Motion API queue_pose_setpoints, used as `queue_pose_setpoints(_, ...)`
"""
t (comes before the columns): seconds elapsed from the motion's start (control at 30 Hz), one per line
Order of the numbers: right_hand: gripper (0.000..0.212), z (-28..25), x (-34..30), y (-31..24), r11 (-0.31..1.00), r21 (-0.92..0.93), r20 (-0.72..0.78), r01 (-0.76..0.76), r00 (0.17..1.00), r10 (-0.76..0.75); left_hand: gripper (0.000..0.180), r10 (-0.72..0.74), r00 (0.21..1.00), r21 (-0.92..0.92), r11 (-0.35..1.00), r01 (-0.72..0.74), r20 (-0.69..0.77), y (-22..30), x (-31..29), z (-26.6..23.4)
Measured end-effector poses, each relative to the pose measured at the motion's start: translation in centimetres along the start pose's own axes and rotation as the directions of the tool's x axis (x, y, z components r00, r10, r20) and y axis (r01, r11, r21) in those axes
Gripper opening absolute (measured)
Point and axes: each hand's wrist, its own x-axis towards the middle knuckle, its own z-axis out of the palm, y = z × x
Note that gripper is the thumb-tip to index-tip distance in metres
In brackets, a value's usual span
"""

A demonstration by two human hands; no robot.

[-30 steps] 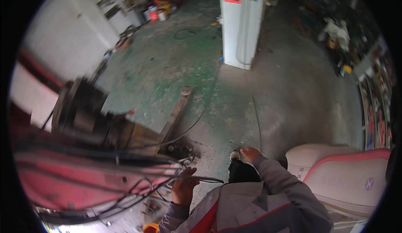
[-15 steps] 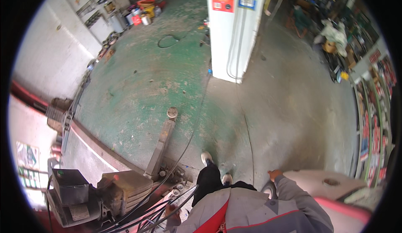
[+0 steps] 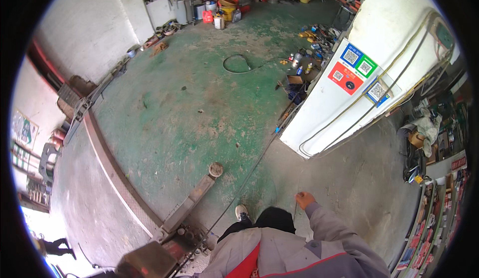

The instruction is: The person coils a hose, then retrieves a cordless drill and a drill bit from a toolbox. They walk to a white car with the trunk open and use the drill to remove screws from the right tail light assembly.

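Observation:
My right hand point(image 3: 305, 199) hangs low ahead of my body, its fingers curled in, and nothing shows in them. A thin cable lies on the floor beneath it, seeming to pass under the fingers in this view; the hand does not visibly grip it. My left hand is out of sight. To my left, a steel vehicle-lift arm point(image 3: 189, 204) reaches over the floor and ends in a round pad point(image 3: 215, 169). A dusty metal housing point(image 3: 147, 261) stands by its base. One light shoe point(image 3: 241, 212) of mine shows on the floor.
A white pillar point(image 3: 327, 113) with printed signs and hanging cables leans through the right side. A dark cable point(image 3: 249, 170) runs past the lift arm. A raised curved ramp edge point(image 3: 112, 170) lies left. Stocked shelves point(image 3: 431, 228) stand right. Another person's legs point(image 3: 57, 248) show lower left.
My view has turned and moved forward; the pillar looks nearer and further right. My right hand has swung forward, away from a pale vehicle-like body. My left hand has dropped out of view.

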Motion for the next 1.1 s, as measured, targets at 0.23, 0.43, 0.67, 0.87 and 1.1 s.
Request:
queue_pose_setpoints(0.23,0.058,-5.6,13.9,-3.9,0.993,-0.045,-0.005,-0.111,0.994,0.111,0.054,0.130,0.991,-0.094,0.987,-0.129,0.004,21.6,13.9,-2.5)
queue_pose_setpoints(0.43,0.059,-10.8,29.0,-10.2,0.991,-0.059,0.086,-0.118,0.989,0.123,0.055,0.161,0.987,0.043,0.986,-0.161,0.004,39.3,23.5,-5.5)
queue_pose_setpoints(0.67,0.060,-18.7,46.7,-25.0,0.989,-0.077,0.011,0.122,0.992,-0.122,0.056,0.127,0.992,0.139,0.982,-0.125,-0.006,52.9,33.9,-8.5)
queue_pose_setpoints(0.87,0.060,-22.3,59.2,-31.8,0.997,0.062,-0.036,0.046,0.998,-0.044,0.057,0.016,0.989,0.521,0.849,-0.090,0.146,59.0,44.5,-11.9)
queue_pose_setpoints(1.1,0.053,-20.1,68.0,-22.8,0.850,-0.121,0.039,-0.513,0.853,0.520,0.058,0.137,0.926,0.811,0.449,-0.375,0.353,72.1,60.6,-29.6)
